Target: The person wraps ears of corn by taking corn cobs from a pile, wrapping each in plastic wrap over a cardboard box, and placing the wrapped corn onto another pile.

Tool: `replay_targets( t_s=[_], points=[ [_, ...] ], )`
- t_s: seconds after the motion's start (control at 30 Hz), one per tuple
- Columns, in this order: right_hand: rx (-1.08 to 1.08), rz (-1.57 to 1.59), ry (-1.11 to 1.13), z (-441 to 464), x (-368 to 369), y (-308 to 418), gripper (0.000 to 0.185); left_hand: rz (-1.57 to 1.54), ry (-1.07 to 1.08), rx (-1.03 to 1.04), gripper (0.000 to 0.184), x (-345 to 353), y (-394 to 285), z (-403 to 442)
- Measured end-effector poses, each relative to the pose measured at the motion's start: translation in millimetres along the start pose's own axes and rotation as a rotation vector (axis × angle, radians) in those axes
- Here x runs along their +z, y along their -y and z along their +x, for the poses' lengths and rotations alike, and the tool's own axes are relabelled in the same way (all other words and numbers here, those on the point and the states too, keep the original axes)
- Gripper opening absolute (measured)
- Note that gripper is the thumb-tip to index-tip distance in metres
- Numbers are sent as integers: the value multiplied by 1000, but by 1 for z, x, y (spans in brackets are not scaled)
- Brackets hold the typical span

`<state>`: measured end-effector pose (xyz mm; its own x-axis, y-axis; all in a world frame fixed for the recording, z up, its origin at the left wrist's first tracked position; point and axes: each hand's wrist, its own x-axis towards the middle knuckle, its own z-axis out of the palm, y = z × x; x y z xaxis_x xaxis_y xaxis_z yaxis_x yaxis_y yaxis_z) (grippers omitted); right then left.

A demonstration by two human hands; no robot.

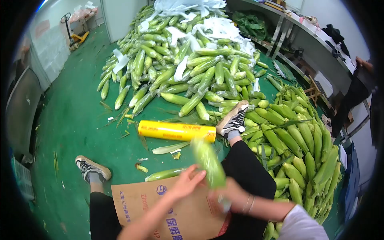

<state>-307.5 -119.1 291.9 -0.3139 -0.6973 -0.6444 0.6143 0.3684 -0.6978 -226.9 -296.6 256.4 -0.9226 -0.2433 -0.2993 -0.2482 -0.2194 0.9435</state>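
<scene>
The brown cardboard (196,220) bears "保鲜膜" in large blue characters, a blue swirl logo (161,189), red "Zhong", and "RAP" lower down, both cut short by an arm or fold. Smaller dark characters along its left edge begin "云南". The yellow roll (176,133) carries repeated red lettering, too small to read surely.

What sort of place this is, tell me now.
Likely a produce-packing room: heap of green, plastic-wrapped corn ears, pile of unwrapped green corn ears and yellow cylindrical roll, all on the green floor.
</scene>
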Motion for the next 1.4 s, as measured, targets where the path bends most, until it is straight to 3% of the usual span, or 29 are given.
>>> replay_targets(
  t_s=[0.07, 0.1, 0.13, 0.17, 0.27, 0.33, 0.4, 0.43, 0.5, 0.57, 0.67, 0.7, 0.77, 0.83, 0.9, 0.93, 0.97, 1.0, 1.03, 1.07, 1.1, 1.17, 1.2, 1.27, 1.33, 1.4],
  points=[
    [-113, 62, -96, 80, -49, 68, 20, 661, -60, 134, 33, -71, -1, 29],
    [-263, -216, -287, 132, -83, 99, 18, 903, -232, 256, 31, -118, 10, 45],
    [-504, -296, -188, 195, -137, 135, 21, 1045, -283, 300, 30, -168, 19, 53],
    [-600, -330, -352, 204, -131, 196, 33, 1244, -213, 113, 29, -203, 21, 54],
    [-704, -1342, -359, 257, -133, 231, 44, 1058, 75, -289, 38, -245, 62, 65],
    [-745, -2042, -329, 274, -130, 240, 52, 1098, 223, -167, 51, -231, 95, 73],
    [-443, -1465, -184, 246, -55, 145, 52, 1101, 546, -197, 57, -223, 145, 90],
    [-692, -1470, 23, 271, -62, 83, 56, 1245, 549, -106, 59, -215, 154, 86],
    [-658, -1453, 388, 282, -39, 17, 77, 1434, 543, -14, 60, -200, 135, 87],
    [-576, -1618, 531, 279, -17, -8, 80, 1531, 540, -34, 59, -190, 103, 86],
    [-607, -1600, 442, 286, -16, -25, 57, 1352, 355, -33, 58, -179, 52, 87],
    [-633, -1535, 347, 281, -18, -17, 53, 1328, 343, 116, 57, -179, 40, 87],
    [-672, -1416, 160, 255, -34, 20, 45, 905, 6, 291, 53, -195, 33, 85],
    [-796, -1511, -41, 244, -62, 66, 43, 719, -235, 193, 50, -228, 18, 69],
    [-507, -1652, -305, 234, -73, 134, 42, 985, -186, -57, 39, -287, 37, 30],
    [-766, -1542, -394, 265, -111, 150, 44, 843, -130, -260, 35, -304, 44, 4],
    [-753, -1465, -552, 280, -121, 177, 49, 697, -77, -468, 32, -312, 49, -24],
    [-952, -1516, -716, 288, -128, 208, 65, 621, -76, -438, 30, -306, 58, -51],
    [-1030, -1481, -906, 295, -130, 209, 74, 328, -82, -465, 30, -295, 71, -72],
    [-943, -1474, -940, 303, -123, 197, 86, 31, -99, -475, 32, -285, 82, -88],
    [-854, -1469, -972, 310, -115, 184, 98, -63, -151, -439, 38, -281, 90, -95],
    [-657, -1664, -537, 328, -93, 128, 104, -225, -296, -417, 46, -281, 108, -105],
    [-665, -1538, -397, 327, -81, 100, 102, -216, -290, -385, 46, -284, 122, -110],
    [-587, -1494, -444, 335, -66, 78, 105, -190, -274, -346, 47, -286, 137, -127],
    [-542, -1710, -481, 333, -66, 77, 108, -240, -370, -442, 43, -278, 130, -136],
    [-413, -1745, -370, 345, -74, 79, 105, -271, -456, -523, 34, -274, 115, -122]
  ],
)
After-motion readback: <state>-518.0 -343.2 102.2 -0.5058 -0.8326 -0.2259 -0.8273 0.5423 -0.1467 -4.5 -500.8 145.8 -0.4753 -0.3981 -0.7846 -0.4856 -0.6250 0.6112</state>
